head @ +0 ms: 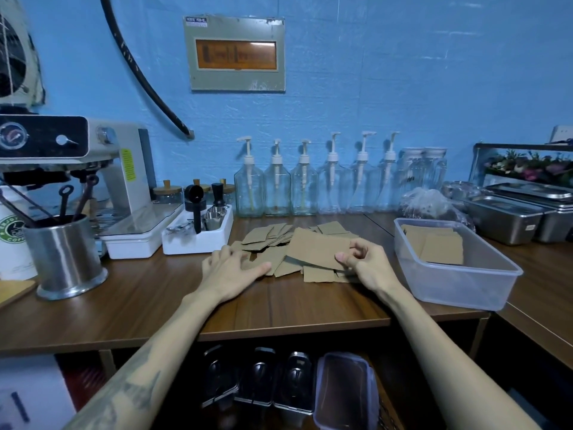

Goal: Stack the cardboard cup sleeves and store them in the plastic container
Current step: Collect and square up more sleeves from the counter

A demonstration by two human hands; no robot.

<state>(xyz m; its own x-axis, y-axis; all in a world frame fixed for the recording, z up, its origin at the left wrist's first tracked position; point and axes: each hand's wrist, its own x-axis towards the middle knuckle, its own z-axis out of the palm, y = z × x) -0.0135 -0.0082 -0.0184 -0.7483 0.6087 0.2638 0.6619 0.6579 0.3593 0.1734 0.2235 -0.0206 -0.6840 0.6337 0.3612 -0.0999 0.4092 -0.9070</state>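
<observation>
Between the two outstretched forearms, on the brown wooden counter [310, 305], lies a loose heap of flat tan cardboard cup sleeves [279, 240]. The left hand [231, 268] rests palm-down on the heap's near edge, fingers spread. The right hand [367, 262] pinches a small stack of sleeves [316, 248], long axis running left-right, tilted. Right of that hand sits a clear rectangular plastic container [459, 283] holding more sleeves.
</observation>
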